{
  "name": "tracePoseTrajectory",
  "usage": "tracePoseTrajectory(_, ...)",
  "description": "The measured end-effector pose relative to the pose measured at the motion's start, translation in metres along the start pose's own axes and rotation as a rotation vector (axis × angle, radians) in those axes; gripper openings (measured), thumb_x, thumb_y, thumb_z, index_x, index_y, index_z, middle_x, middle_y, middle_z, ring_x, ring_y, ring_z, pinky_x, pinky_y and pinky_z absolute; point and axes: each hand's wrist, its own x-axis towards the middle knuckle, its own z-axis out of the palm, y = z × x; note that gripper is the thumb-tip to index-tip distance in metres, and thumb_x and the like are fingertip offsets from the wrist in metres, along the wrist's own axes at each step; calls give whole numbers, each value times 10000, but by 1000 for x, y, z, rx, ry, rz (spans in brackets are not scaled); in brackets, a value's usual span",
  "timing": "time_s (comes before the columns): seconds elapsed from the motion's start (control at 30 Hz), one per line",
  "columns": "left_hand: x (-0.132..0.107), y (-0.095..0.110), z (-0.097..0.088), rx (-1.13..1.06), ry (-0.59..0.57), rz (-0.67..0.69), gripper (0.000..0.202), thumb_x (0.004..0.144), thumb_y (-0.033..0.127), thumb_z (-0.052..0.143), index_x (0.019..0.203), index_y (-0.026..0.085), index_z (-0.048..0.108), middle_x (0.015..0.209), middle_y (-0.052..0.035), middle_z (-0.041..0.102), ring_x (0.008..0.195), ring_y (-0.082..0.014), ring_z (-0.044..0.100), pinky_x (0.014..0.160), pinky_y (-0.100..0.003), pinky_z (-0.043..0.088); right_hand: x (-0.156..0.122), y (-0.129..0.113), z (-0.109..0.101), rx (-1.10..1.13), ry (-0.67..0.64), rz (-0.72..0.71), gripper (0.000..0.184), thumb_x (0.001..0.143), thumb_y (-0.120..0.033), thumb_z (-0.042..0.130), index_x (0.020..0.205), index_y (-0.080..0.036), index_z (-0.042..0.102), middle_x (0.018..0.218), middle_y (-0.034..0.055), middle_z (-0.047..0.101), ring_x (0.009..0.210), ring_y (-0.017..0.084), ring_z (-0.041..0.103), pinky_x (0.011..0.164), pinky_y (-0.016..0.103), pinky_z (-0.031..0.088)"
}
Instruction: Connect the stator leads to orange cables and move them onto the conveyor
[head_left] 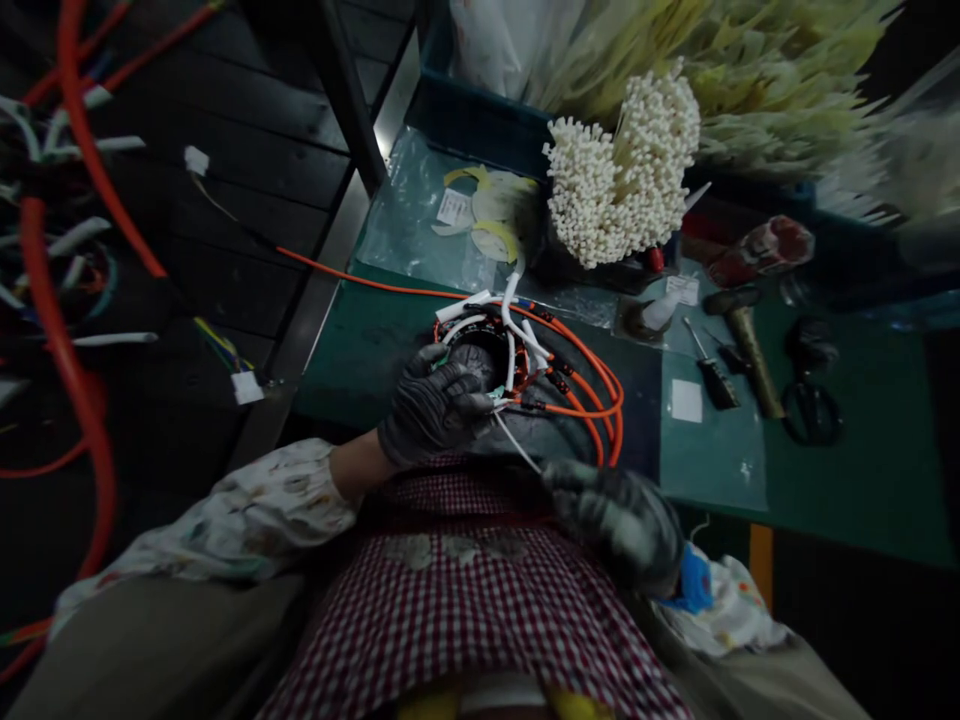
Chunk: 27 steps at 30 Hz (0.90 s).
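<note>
dark wooden slats [225, 200] fill the left side, and long orange cables [75, 330] and white-tipped wires [97, 145] hang in loops over them. a small white plug [247, 387] lies by the edge of a green table [360, 340]. a flowery sleeve [247, 510] runs down to the left hand [435, 405] in a black glove. its fingers [450, 375] curl and hold a round motor ring [480, 350] that sits near the table's front edge. white tubes [510, 320] and orange wires [592, 400] come out of the ring. a thin white wire [517, 445] goes from the ring toward the right hand [615, 525], which is in a black glove too, low over a red checked apron [450, 600]. its fingers [570, 475] are close together, but i cannot tell if they hold the wire. behind the ring are a blue bin [472, 120] and a big bunch of white cable ties [622, 165]. on the right of the table lie a small screwdriver [712, 380], a hammer with a gold handle [746, 350] and black scissors [810, 390].
</note>
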Motion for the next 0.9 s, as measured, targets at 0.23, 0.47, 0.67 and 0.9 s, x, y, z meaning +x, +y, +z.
tracePoseTrajectory(0.23, 5, 2, -7, -27, 77, 35, 154, 1089, 392, 675, 1152, 288, 770, 1284, -32, 863, 1237, -265, 801, 1240, -527, 568, 70, 13, 6, -489, 76, -241, 87, 1071, -321, 792, 1064, -274, 866, 867, 26, 835, 709, 213, 773, 647, 332, 627)
tracePoseTrajectory(0.47, 9, 2, -7, -73, 80, 13, 97, 1038, 324, 735, 1121, 280, 759, 1281, -43, 876, 1223, -275, 827, 1232, -555, 588, 126, 20, -2, -528, -174, -188, 283, 1122, -454, 706, 1054, -234, 871, 826, 47, 818, 698, 190, 694, 685, 325, 563)
tracePoseTrajectory(0.67, 13, -2, -10, -92, 118, 65, 105, 1063, 306, 735, 1162, 280, 755, 1273, -33, 878, 1235, -255, 833, 1219, -491, 609, 140, 19, -8, 87, -199, 2, 266, 1130, -456, 699, 1100, -254, 870, 1028, 16, 866, 918, 206, 796, 868, 360, 680)
tracePoseTrajectory(0.9, 13, -8, -9, -104, 111, 88, 131, 1093, 406, 719, 1110, 284, 765, 1224, -30, 887, 1172, -244, 850, 1175, -503, 644, 134, 28, -20, 88, -189, 43, 182, 967, -402, 903, 1010, -236, 841, 918, 13, 838, 796, 188, 743, 762, 336, 650)
